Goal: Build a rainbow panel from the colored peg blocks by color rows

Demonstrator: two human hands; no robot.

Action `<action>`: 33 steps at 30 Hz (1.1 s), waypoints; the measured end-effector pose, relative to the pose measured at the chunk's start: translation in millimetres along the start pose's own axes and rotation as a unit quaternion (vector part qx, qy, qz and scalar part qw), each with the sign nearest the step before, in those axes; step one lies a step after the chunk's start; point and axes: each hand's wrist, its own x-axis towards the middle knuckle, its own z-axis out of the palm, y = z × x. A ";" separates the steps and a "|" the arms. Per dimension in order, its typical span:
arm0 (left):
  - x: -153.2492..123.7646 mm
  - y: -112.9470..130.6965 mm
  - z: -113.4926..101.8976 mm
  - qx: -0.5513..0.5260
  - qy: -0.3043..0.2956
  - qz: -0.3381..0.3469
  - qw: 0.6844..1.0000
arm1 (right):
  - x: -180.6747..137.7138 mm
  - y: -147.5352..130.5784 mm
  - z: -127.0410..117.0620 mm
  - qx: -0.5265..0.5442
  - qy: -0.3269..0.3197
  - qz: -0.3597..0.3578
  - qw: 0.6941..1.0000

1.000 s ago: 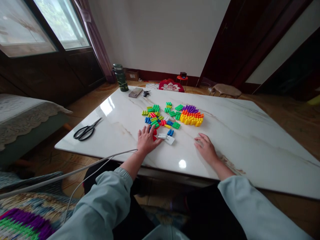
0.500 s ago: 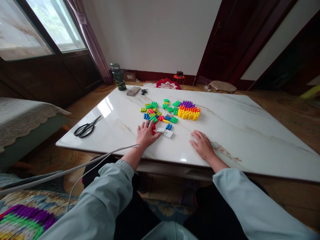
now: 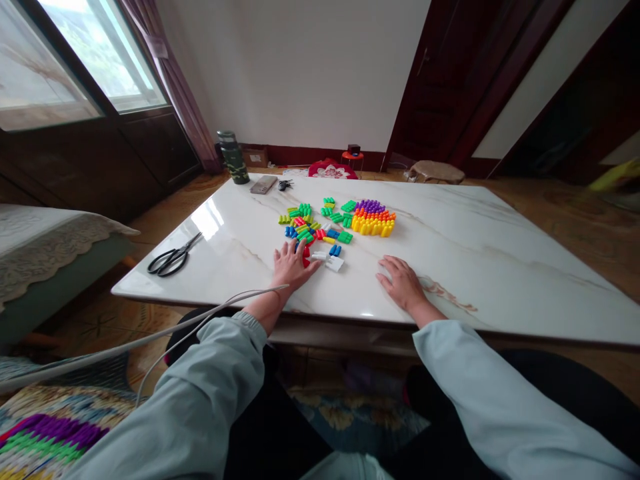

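My left hand (image 3: 293, 265) lies with spread fingers at the near edge of a loose pile of colourful plastic building blocks (image 3: 303, 220). A red block (image 3: 307, 255) shows beside its fingers, and white blocks (image 3: 334, 263) lie just right of the thumb. My right hand (image 3: 400, 280) rests flat on the white marble-patterned table (image 3: 450, 233), fingers loosely extended, touching no block. Beyond it, purple, orange and yellow blocks stand close together in a cluster (image 3: 373, 220). A blue block (image 3: 335, 251) sits between the white blocks and the pile.
Black-handled scissors (image 3: 173, 257) lie at the table's left. A camouflage bottle (image 3: 233, 157), a phone (image 3: 263, 185) and keys (image 3: 285, 185) are at the far left corner. A pale cable (image 3: 190, 325) crosses in front of my left forearm.
The view has shifted slightly. Both hands keep nearly the same places on the table, and the blocks look unmoved.
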 end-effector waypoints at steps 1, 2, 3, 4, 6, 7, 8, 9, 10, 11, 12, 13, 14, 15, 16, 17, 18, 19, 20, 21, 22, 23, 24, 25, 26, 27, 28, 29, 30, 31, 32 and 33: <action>-0.1 0.1 -0.2 0.001 -0.002 -0.002 1.000 | -0.1 -0.5 -0.4 0.000 -0.001 0.001 1.000; -0.1 0.2 -0.2 0.002 -0.004 -0.004 1.000 | -0.3 -0.8 -0.6 0.000 -0.002 0.002 1.000; -0.2 0.1 -0.1 0.003 -0.005 -0.004 1.000 | -0.4 -1.0 -0.7 0.000 -0.002 0.002 1.000; -0.2 -0.1 0.1 0.003 -0.005 -0.004 1.000 | -0.5 -1.0 -0.7 -0.001 -0.001 0.002 1.000; -0.2 -0.6 0.8 0.001 -0.001 -0.003 1.000 | -0.7 -1.0 -0.3 -0.001 0.002 0.001 1.000; -0.2 -0.9 1.2 0.000 0.001 -0.003 1.000 | -0.8 -0.8 -0.1 -0.001 0.004 0.000 1.000; -0.1 -1.2 1.6 -0.001 0.003 -0.004 1.000 | -0.8 -0.6 0.2 0.000 0.006 -0.001 1.000; 0.0 -1.4 2.0 -0.002 0.005 -0.004 1.000 | -0.8 -0.3 0.5 0.000 0.008 -0.001 1.000; 0.1 -1.5 2.2 -0.002 0.006 -0.003 1.000 | -0.7 0.1 0.8 0.000 0.008 -0.002 1.000; 0.2 -1.5 2.4 -0.004 0.007 -0.003 1.000 | -0.6 0.5 1.1 0.000 0.009 -0.003 1.000; 0.3 -1.5 2.6 -0.005 0.008 -0.002 1.000 | -0.5 0.9 1.4 0.000 0.009 -0.004 1.000; 0.4 -1.3 2.6 -0.007 0.009 -0.002 1.000 | -0.4 1.3 1.6 -0.002 0.009 -0.005 1.000; 0.4 -1.1 2.6 -0.008 0.010 -0.002 1.000 | -0.4 1.3 1.7 -0.004 0.009 -0.006 1.000; 0.5 -0.8 2.5 -0.009 0.011 -0.002 1.000 | -0.6 1.1 1.8 -0.006 0.008 -0.008 1.000; 0.4 -0.5 2.3 -0.009 0.011 -0.003 1.000 | -0.9 0.5 1.7 -0.009 0.006 -0.009 1.000; 0.4 -0.2 2.0 -0.008 0.010 -0.004 1.000 | -1.6 -0.6 1.6 -0.013 0.004 -0.008 1.000; 0.3 0.1 1.6 -0.006 0.009 -0.005 1.000 | -2.5 -1.9 1.4 -0.019 0.001 -0.008 1.000; 0.2 0.4 1.0 -0.005 0.008 -0.007 1.000 | -3.5 -3.3 1.2 -0.025 -0.002 -0.006 1.000; 0.1 0.7 0.4 -0.004 0.007 -0.009 1.000 | -4.4 -4.7 0.9 -0.032 -0.005 -0.004 0.999; 0.0 1.2 -0.3 -0.003 0.006 -0.011 1.000 | -5.1 -5.8 0.6 -0.039 -0.009 -0.001 0.999; -0.1 1.6 -1.0 -0.003 0.006 -0.012 1.000 | -5.1 -6.4 0.2 -0.047 -0.012 0.000 0.999; -0.1 2.2 -1.7 -0.003 0.005 -0.013 1.000 | -4.5 -6.3 -0.3 -0.054 -0.018 0.000 0.998; -0.1 2.7 -2.3 -0.002 0.004 -0.014 1.000 | -2.9 -5.7 -1.0 -0.060 -0.028 -0.004 0.998; -0.1 3.2 -2.8 -0.001 0.002 -0.014 1.000 | -0.5 -4.4 -1.9 -0.065 -0.042 -0.011 0.997; -0.1 3.6 -3.1 0.000 0.001 -0.014 1.000 | 2.5 -2.8 -3.1 -0.068 -0.060 -0.022 0.996; 0.0 3.9 -3.3 0.002 0.001 -0.013 1.000 | 6.1 -0.9 -4.6 -0.070 -0.080 -0.035 0.994; 0.0 4.0 -3.4 0.004 0.001 -0.014 1.000 | 9.7 0.8 -6.4 -0.072 -0.101 -0.048 0.991; 0.0 4.1 -3.4 0.005 0.002 -0.015 1.000 | 13.3 2.3 -8.3 -0.074 -0.121 -0.060 0.988; 0.0 4.0 -3.4 0.006 0.002 -0.016 1.000 | 16.7 3.4 -10.4 -0.078 -0.138 -0.068 0.985; 0.0 3.9 -3.4 0.007 0.003 -0.017 1.000 | 19.8 4.2 -12.6 -0.082 -0.152 -0.074 0.982; 0.1 3.7 -3.4 0.007 0.002 -0.018 1.000 | 22.7 4.6 -14.8 -0.085 -0.164 -0.079 0.980; 0.1 3.6 -3.4 0.007 0.001 -0.018 1.000 | 25.4 5.0 -16.9 -0.087 -0.175 -0.082 0.977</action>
